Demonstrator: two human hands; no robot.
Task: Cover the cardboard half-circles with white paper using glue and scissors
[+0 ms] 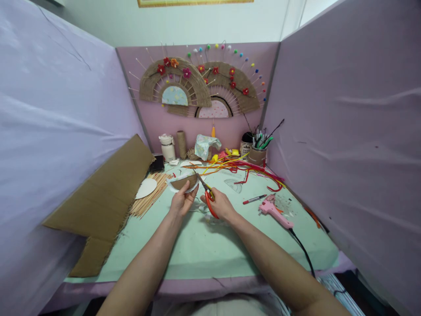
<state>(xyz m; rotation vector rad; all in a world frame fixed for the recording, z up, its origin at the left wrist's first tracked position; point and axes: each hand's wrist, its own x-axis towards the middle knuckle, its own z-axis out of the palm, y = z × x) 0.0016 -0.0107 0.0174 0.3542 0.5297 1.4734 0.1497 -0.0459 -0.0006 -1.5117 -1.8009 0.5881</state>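
My left hand (183, 199) grips a half-round cardboard piece (184, 181) edged with pale fabric, held up above the table. In my right hand (221, 204) is a pair of scissors (208, 195) with orange and yellow-green handles. Its blades are parted and point up and left, meeting the right end of the cardboard piece. Small scraps of pale material (210, 215) lie on the table below my hands. Nearest on the left are a bundle of thin wooden sticks (154, 193) and a white paper oval (146, 188).
A large cardboard sheet (101, 210) leans at the left. Right of my hands lie a marker (255, 199), a pink glue gun (275, 212) with a black cord, and a clear protractor (233, 185). Pipe cleaners (230, 164), a white jar (167, 148) and a pen pot (258, 155) stand or lie behind.
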